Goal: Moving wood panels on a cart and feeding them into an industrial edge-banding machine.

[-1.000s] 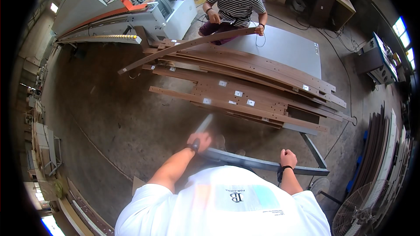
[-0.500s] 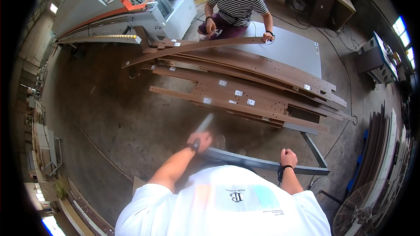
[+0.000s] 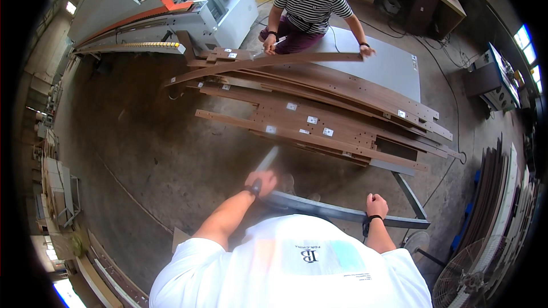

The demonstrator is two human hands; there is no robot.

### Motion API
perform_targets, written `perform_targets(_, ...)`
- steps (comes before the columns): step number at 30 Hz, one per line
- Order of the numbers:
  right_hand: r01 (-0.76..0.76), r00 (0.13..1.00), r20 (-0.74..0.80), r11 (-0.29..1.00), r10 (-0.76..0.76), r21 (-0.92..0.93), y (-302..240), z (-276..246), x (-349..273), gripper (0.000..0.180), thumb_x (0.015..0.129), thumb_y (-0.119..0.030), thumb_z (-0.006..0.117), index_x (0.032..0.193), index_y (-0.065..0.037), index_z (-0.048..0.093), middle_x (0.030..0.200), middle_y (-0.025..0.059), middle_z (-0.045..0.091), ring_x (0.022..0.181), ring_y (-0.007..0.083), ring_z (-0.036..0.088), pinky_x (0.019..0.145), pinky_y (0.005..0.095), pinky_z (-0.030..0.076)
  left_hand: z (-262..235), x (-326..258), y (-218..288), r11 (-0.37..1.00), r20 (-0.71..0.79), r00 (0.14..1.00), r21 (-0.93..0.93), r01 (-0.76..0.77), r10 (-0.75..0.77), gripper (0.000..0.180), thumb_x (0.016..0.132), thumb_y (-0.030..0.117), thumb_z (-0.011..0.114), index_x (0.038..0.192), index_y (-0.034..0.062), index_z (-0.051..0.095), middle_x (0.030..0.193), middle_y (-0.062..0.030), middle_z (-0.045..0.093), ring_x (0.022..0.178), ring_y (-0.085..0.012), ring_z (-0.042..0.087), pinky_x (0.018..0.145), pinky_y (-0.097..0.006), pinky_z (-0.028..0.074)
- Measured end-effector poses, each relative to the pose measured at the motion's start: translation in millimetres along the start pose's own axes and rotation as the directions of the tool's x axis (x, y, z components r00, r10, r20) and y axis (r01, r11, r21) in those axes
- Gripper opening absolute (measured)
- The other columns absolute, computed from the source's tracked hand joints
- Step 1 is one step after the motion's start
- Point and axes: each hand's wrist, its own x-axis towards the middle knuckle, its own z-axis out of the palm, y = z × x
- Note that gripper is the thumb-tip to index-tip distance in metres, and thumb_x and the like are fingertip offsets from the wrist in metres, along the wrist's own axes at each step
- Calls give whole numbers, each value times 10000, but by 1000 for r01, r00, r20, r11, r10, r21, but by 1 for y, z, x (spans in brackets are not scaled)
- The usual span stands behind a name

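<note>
Head view: the blurred left hand (image 3: 261, 184) is at the near-left end of a grey metal frame (image 3: 337, 211); its grip cannot be told. The right hand (image 3: 376, 206) is curled at the frame's near bar, hold unclear. Beyond lie brown boards (image 3: 354, 127); farther, a co-worker's hand (image 3: 367, 52) touches a long board (image 3: 337, 57).

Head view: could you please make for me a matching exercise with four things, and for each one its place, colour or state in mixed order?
Column one:
1. Caged fan
2. Brown boards
3. The wearer's right hand
4. Co-worker's shirt

Column two:
A. Black and white stripes
B. Curled, at the grey metal frame
C. Near the picture's lower right edge
D. Several small white labels on top

Right pairs: 1-C, 2-D, 3-B, 4-A
</note>
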Motion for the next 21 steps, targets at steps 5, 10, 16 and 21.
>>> perform_targets(5, -7, 1000, 15, 1000, 7, 5, 1, -1, -1, 386, 964, -457, 654, 858, -104, 770, 892, 184, 761, 890, 424, 732, 826, 518, 581, -1, 0, 3, 1000, 4, 1000, -10, 2, -2, 308, 976, 349, 608, 953, 76, 750, 923, -201, 769, 893, -424, 733, 817, -532, 586)
perform_targets(10, 6, 1000, 0, 1000, -6, 6, 3, 3, -2, 394, 967, -458, 652, 850, -98, 763, 893, 186, 762, 891, 429, 731, 827, 522, 581, 2, -2, 1, 1000, 7, 1000, -3, 4, -4, 305, 977, 348, 608, 966, 80, 753, 935, -199, 771, 903, -425, 733, 830, -531, 588)
perform_targets(16, -2, 1000, -7, 1000, 2, -9, 0, -1, 1, 376, 963, -449, 669, 833, -106, 750, 884, 176, 762, 878, 414, 736, 812, 513, 583, -6, 1, 9, 1000, 14, 1000, -23, 2, -2, 297, 974, 339, 611, 956, 79, 752, 934, -200, 766, 901, -433, 728, 828, -530, 588)
perform_targets(21, 1, 1000, 11, 1000, -1, 9, 0, -2, 1, 389, 979, -453, 651, 845, -100, 749, 886, 183, 758, 886, 424, 731, 811, 520, 581, -4, 1, 8, 999, 16, 1000, -28, 21, -20, 297, 973, 334, 608, 950, 75, 749, 929, -202, 764, 894, -435, 728, 821, -527, 589)
